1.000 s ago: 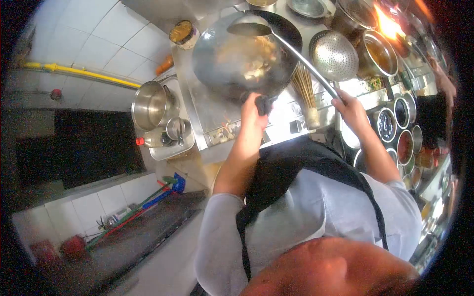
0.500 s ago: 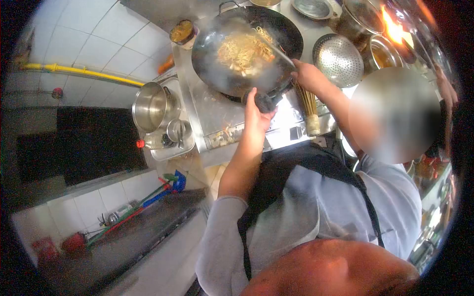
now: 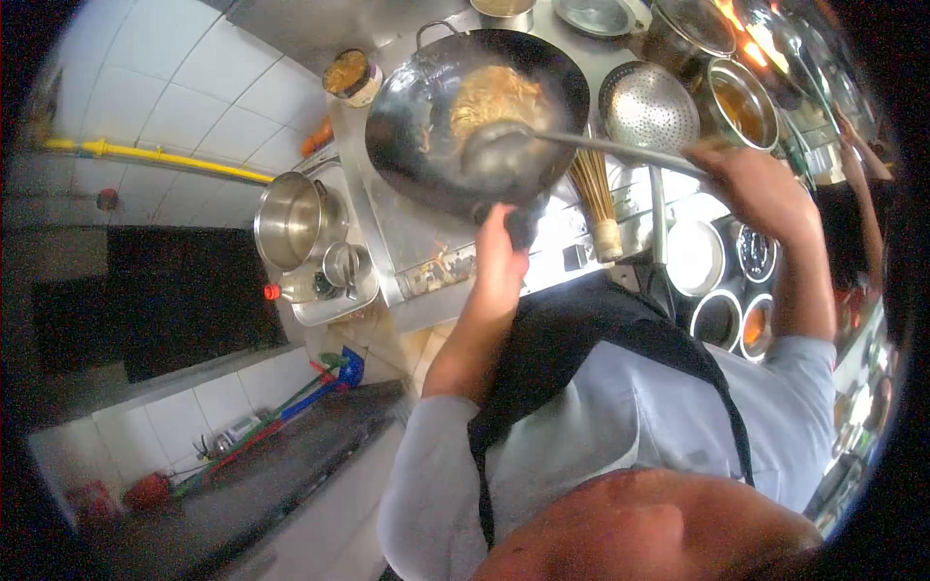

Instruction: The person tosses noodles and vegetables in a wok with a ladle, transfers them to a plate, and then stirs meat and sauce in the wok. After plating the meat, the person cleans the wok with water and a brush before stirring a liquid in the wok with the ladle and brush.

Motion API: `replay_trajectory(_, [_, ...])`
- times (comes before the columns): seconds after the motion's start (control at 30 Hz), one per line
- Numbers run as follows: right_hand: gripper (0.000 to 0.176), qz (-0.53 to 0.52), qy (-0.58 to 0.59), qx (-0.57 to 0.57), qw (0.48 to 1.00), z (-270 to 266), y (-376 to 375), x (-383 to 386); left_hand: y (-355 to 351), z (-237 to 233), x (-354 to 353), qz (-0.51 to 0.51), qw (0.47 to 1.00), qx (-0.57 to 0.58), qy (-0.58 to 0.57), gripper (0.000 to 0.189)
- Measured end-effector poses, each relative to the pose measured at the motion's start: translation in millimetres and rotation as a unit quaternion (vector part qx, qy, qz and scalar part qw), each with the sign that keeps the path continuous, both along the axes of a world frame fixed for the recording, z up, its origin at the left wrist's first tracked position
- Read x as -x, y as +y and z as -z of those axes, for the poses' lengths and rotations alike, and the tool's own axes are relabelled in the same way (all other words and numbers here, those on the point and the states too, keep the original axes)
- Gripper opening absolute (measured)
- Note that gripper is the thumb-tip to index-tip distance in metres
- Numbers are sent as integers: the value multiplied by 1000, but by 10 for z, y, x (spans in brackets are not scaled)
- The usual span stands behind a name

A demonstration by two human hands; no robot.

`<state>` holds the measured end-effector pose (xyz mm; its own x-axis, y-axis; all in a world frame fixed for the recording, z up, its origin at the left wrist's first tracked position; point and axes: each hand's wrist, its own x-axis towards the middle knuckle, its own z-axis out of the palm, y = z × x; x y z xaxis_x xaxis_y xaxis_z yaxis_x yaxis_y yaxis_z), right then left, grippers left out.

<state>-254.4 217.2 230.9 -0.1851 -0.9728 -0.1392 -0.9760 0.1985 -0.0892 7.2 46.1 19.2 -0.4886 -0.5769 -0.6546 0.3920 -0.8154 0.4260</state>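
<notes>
A dark wok (image 3: 397,145) holds a mound of noodles (image 3: 499,97), with faint steam over it. My left hand (image 3: 504,242) is closed on the wok's dark handle at its near edge, thumb on top. My right hand (image 3: 751,184), a little blurred, is wrapped round the long metal handle of a ladle (image 3: 499,150). The ladle's bowl is inside the wok, at the near side of the noodles.
Right of the wok are a perforated strainer (image 3: 649,105), a bamboo brush (image 3: 596,198), a pot of brown liquid (image 3: 741,102) and flames (image 3: 756,39). Round containers (image 3: 696,257) stand below my right hand. At left, a steel pot (image 3: 289,221) sits on a tray.
My right hand has moved right, away from the wok, and the ladle's bowl now shows at the near side of the noodles. The noodles lie more bunched. My left hand still holds the handle.
</notes>
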Motion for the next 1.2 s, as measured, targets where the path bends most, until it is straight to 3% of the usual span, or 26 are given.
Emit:
replay_trajectory(0.07, [43,10,-6,-47,999,-112,65,-81,124,-37,-93,7,1000,-15,-8,22])
replay_trajectory(0.13, [43,19,-16,-99,995,8,58,-175,153,104,-147,28,998,46,15,20])
replay_trajectory(0.2, [42,59,-38,-63,996,517,-121,-234,69,-297,89,-74,996,0,-46,21])
replay_trajectory(0.37, [45,161,-55,1,985,1397,-422,-514,322,273,-248,-19,1000,11,-2,18])
replay_trajectory(0.4, [45,164,-55,6,985,1396,-337,-450,462,383,-377,4,999,46,10,18])
replay_trajectory(0.43, [45,147,-76,43,985,1390,-205,-361,611,447,-505,58,973,202,-92,18])
replay_trajectory(0.47, [45,129,-98,77,984,1320,-92,-328,711,432,-578,110,912,347,-191,18])
replay_trajectory(0.5, [44,132,-175,67,973,1117,27,-236,694,452,-563,112,913,341,-192,18])
replay_trajectory(0.53, [42,135,-192,6,972,768,57,-230,585,351,-491,51,976,181,-112,18])
replay_trajectory(0.57, [42,114,-198,7,973,729,152,-139,437,215,-395,-16,999,19,-23,18])
replay_trajectory(0.6, [42,91,-201,13,975,708,223,-41,277,16,-286,-11,1000,-14,-21,16])
replay_trajectory(0.73, [44,146,-98,-93,980,667,-27,-309,-91,-42,-11,-13,999,42,-21,19])
replay_trajectory(0.83, [45,159,-77,-22,984,1405,-129,-426,168,99,-178,26,998,50,-13,27])
replay_trajectory(0.87, [46,159,-59,7,985,1617,-128,-395,244,502,-334,64,996,26,-51,31])
replay_trajectory(0.9, [48,179,-48,-30,982,1593,-119,-462,567,766,-416,23,913,373,-161,19])
replay_trajectory(0.93, [45,193,-52,-18,980,1508,-52,-537,649,1095,-573,30,996,86,-12,18])
replay_trajectory(1.0, [43,172,-151,109,967,1529,193,-522,671,733,-680,67,969,189,-145,19])
replay_trajectory(1.03, [42,195,-212,77,954,1477,287,-482,618,362,-683,112,902,362,-208,19])
replay_trajectory(1.07, [41,215,-269,48,938,1384,333,-434,495,95,-592,152,798,523,-258,19])
replay_trajectory(1.1, [41,245,-348,43,904,1321,377,-454,391,81,-476,82,771,559,-293,17])
replay_trajectory(1.13, [41,250,-346,46,903,1297,360,-491,368,-240,-313,10,861,459,-218,15])
replay_trajectory(1.2, [44,328,-446,16,833,1140,305,-519,73,-465,-192,13,982,164,-95,15])
